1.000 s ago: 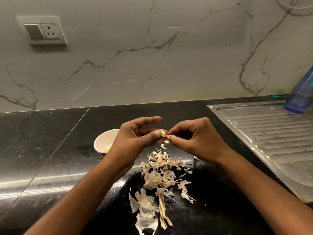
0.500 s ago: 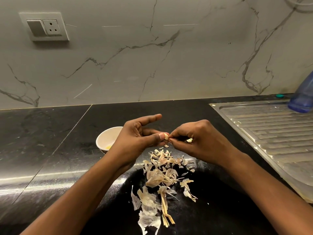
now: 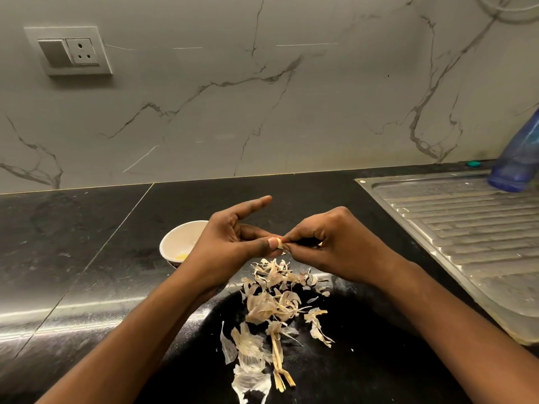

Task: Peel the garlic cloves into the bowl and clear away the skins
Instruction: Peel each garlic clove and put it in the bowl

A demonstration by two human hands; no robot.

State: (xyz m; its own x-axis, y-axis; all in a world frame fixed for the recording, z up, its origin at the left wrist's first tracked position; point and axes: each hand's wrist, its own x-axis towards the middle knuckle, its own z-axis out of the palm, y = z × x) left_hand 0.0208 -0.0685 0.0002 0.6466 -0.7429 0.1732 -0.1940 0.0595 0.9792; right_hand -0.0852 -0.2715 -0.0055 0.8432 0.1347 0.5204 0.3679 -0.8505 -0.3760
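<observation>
Garlic clove (image 3: pixel 279 244) in left hand (image 3: pixel 226 249)

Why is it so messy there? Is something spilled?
Yes: papery garlic skins lie scattered in a loose heap on the black counter, below the left hand and right hand pinching a garlic clove. That is peeling mess, not damage. Nothing else looks spilled or broken.

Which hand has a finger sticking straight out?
The left hand: its index finger points out straight; the right hand has every finger curled.
</observation>
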